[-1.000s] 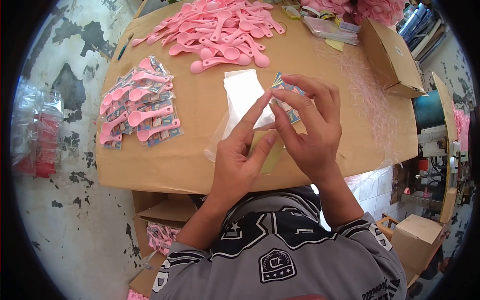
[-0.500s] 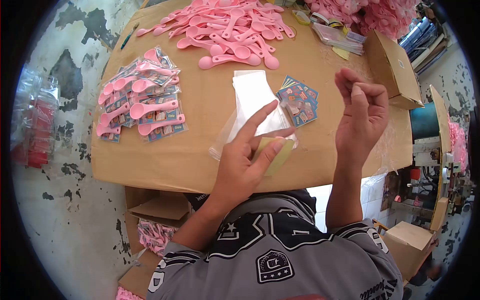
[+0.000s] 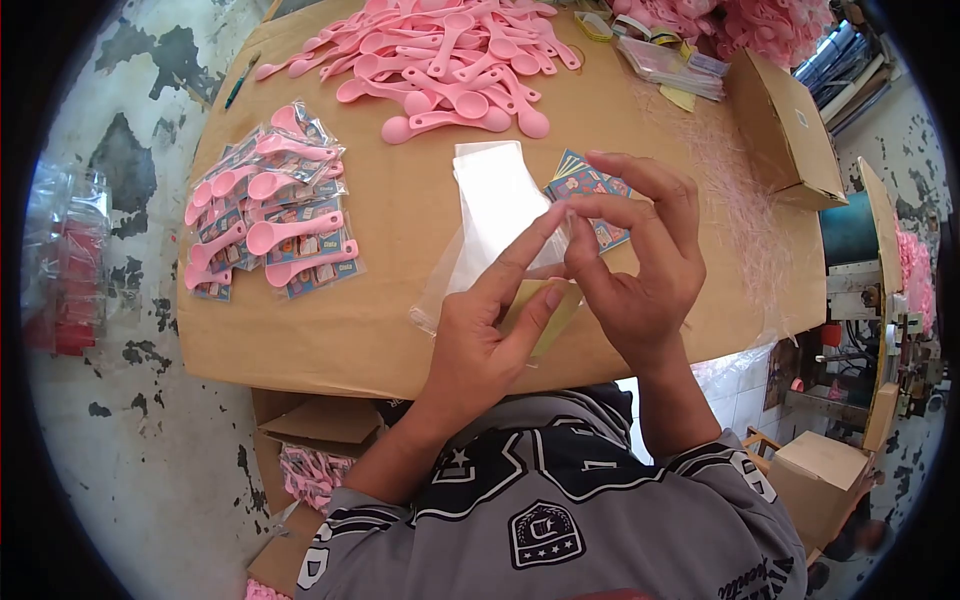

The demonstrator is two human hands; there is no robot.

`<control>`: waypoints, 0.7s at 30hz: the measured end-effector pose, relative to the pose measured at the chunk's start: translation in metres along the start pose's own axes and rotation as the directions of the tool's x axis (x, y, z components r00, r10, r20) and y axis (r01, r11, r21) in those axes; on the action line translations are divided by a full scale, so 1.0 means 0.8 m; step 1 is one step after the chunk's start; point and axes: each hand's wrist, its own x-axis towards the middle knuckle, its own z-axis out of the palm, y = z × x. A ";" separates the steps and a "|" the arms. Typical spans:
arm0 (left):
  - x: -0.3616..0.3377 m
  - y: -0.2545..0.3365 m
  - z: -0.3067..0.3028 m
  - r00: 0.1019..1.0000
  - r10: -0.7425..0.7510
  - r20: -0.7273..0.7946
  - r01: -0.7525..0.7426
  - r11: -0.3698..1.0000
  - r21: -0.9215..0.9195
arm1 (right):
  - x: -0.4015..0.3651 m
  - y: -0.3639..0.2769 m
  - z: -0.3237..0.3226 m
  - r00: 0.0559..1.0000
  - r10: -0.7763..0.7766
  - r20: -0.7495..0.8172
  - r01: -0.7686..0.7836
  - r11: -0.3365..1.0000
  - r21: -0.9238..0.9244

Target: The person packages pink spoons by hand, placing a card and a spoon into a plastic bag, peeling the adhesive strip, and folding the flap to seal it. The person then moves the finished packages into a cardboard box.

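My left hand [image 3: 485, 335] holds a small yellow-green slip of paper [image 3: 560, 318] between thumb and fingers, its index finger stretched forward. My right hand [image 3: 645, 265] has thumb and index finger pinched at the tip of that left index finger; whatever is in the pinch is too small to make out. Beneath both hands lies a stack of clear plastic bags [image 3: 490, 190]. Printed blue cards [image 3: 590, 180] are fanned out behind my right hand, which partly hides them.
Pink measuring spoons [image 3: 450, 60] lie heaped at the back. Bagged spoons with cards [image 3: 270, 205] form a pile on the left. A cardboard box [image 3: 785, 130] stands at the right edge, near a clear plastic case [image 3: 665, 68]. A pen [image 3: 240, 82] rests at the back left.
My right hand has moved left and down from the right side, bringing its pinched fingers to my left index fingertip. My left hand still holds the yellow-green slip.
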 end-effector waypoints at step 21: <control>0.003 -0.021 0.005 0.986 0.077 -0.145 -0.143 0.841 -0.523 | -0.024 -0.011 -0.030 0.682 0.406 0.609 -0.731 0.352 0.584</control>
